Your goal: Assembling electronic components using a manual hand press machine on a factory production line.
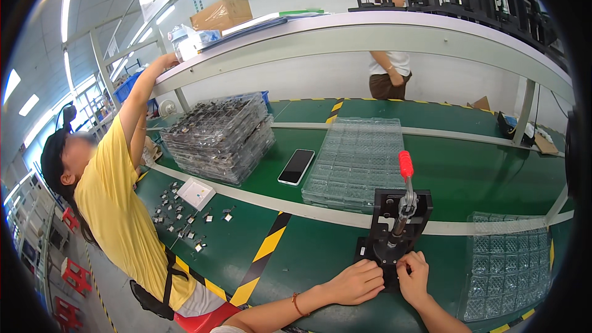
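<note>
A black toggle clamp fixture (421, 208) stands upright on the green bench, its red handle (405, 164) pointing up. My left hand (356, 282) is at the left of the fixture's base with its fingers curled inward. On the opposite side, the fingers of my right hand (414, 276) are bent and pressed close against the base. Whatever the fingertips of either hand grip is hidden or too small to name. An empty-looking clear blister tray (505, 265) lies to the right of my right hand.
Beyond the fixture are stacked clear trays (354, 160), a phone (296, 166) and a tall pile of filled trays (216, 142). Small parts (179, 214) lie scattered by a white box (196, 193). A co-worker in yellow (117, 203) reaches to the overhead shelf (345, 36).
</note>
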The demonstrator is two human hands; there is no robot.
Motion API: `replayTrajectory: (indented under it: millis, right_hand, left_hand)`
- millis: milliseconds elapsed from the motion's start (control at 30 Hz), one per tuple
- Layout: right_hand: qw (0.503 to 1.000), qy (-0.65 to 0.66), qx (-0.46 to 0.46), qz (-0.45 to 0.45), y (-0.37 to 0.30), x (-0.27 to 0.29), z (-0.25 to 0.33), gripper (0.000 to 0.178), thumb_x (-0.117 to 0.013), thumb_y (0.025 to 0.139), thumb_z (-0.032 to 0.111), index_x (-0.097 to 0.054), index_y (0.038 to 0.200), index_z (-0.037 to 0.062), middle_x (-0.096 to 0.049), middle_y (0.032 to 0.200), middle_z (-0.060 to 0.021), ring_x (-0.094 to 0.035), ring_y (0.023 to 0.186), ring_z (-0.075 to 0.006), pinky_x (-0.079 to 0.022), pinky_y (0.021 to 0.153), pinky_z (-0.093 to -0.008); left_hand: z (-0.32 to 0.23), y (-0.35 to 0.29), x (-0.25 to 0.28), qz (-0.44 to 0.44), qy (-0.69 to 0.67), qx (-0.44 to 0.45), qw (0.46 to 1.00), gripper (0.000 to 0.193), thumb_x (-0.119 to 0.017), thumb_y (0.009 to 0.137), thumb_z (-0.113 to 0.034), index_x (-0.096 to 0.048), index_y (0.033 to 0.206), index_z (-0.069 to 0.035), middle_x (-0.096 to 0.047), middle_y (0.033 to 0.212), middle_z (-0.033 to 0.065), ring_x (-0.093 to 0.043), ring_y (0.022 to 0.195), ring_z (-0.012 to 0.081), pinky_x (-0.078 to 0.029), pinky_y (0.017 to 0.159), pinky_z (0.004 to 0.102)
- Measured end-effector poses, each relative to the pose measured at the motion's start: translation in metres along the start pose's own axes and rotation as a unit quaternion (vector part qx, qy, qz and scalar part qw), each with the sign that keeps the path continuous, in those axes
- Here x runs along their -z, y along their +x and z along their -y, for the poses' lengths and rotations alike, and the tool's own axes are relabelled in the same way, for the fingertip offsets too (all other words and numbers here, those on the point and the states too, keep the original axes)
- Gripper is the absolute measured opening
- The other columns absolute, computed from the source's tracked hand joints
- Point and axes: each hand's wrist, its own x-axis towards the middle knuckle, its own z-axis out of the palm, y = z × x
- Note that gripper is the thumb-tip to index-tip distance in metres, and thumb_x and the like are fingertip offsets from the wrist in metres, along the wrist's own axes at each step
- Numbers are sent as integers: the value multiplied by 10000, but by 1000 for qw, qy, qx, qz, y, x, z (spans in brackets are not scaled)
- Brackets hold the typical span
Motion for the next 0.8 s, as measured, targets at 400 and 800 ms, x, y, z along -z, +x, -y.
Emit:
replayTrajectory:
  millis: [400,800]
  right_hand:
    - [1000,-2,-2,5,2,0,-1,28,-590,734,-4,-593,720,20,-517,657,-73,-444,639,-232,-368,574,-339]
    - [990,-97,101,3,-8,3,13,75,-614,718,48,-562,771,48,-533,761,-61,-478,780,-264,-331,748,-385]
  left_hand:
    - [3,0,-1,-24,25,22,999,127,-671,757,-79,-556,765,-27,-524,811,71,-502,747,235,-412,665,330]
    - [-1,-2,-1,-92,40,86,991,171,-663,754,-61,-627,916,-19,-576,924,87,-545,871,271,-438,774,361]
